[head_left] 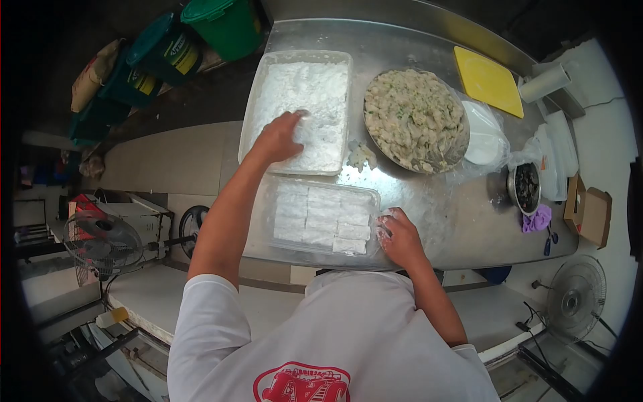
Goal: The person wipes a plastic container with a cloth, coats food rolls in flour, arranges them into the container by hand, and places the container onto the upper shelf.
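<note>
My left hand point(282, 139) is over a white tub point(248, 110) filled with white flour-like powder point(311, 90). Its thumb and fingers are apart, with the fingertips at the powder. Below that tub lies a clear plastic container point(268, 221) with rows of white-coated rectangular pieces point(321, 218). My right hand point(402, 238) is at the container's right edge. Its powdered fingers are curled in, and whatever they may hold is hidden. A large round bowl point(437, 170) heaped with a pale, green-flecked mixture point(418, 117) stands to the upper right. A small lump of similar mixture point(362, 156) lies beside it.
On the steel table point(462, 231) are a yellow board point(489, 80), a plastic bag with white lids point(482, 134), a metal bowl of dark contents point(526, 187), a purple cloth point(537, 219) and a cardboard box point(593, 213). Green buckets point(224, 30) and fans point(104, 244) stand around it.
</note>
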Available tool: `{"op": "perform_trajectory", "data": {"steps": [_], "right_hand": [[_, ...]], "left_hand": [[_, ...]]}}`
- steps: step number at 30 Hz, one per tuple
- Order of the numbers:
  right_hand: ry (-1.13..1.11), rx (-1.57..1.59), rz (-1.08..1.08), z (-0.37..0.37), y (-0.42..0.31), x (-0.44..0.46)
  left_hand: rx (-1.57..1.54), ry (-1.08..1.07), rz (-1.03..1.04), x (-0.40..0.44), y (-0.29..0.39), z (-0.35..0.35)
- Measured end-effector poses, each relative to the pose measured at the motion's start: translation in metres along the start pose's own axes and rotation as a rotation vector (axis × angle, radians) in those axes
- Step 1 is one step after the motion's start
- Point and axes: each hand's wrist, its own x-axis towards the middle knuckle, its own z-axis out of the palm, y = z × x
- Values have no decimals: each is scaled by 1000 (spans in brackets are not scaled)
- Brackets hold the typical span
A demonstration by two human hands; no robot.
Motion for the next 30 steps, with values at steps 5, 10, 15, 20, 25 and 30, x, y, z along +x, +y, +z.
{"op": "perform_trajectory", "data": {"steps": [5, 10, 15, 20, 25, 30], "right_hand": [[-21, -20, 15, 4, 0, -4], [-27, 1, 0, 0, -3, -1], [53, 113, 134, 4, -4, 7], [53, 109, 121, 4, -2, 6], [80, 116, 124, 4, 0, 2], [137, 152, 97, 5, 3, 3]], "left_hand": [[-977, 441, -410, 4, -11, 2], [-1622, 369, -327, -20, 19, -18], [-583, -546, 107, -58, 103, -6], [-190, -610, 347, -74, 144, 49], [-225, -468, 425, -81, 133, 61], [-240, -364, 288, -87, 123, 66]]}}
